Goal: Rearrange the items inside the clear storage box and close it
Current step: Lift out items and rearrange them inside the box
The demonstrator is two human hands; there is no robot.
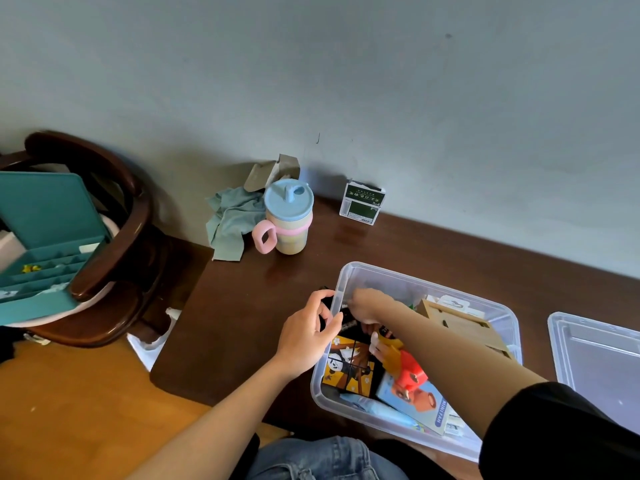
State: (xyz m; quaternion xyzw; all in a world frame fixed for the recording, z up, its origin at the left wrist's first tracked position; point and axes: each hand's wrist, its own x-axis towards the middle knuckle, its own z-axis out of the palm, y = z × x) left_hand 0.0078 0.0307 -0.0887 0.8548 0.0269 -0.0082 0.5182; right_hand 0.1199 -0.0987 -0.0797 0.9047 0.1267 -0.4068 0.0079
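Two hands at one clear box (348,277), one lid (595,355), one cup (287,220)

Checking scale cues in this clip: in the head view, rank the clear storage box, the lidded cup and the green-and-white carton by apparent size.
1. clear storage box
2. lidded cup
3. green-and-white carton
The box lies nearest the camera, which enlarges it somewhat.

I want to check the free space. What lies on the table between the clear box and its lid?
In the head view, only bare dark table shows between the clear box and the lid to its right.
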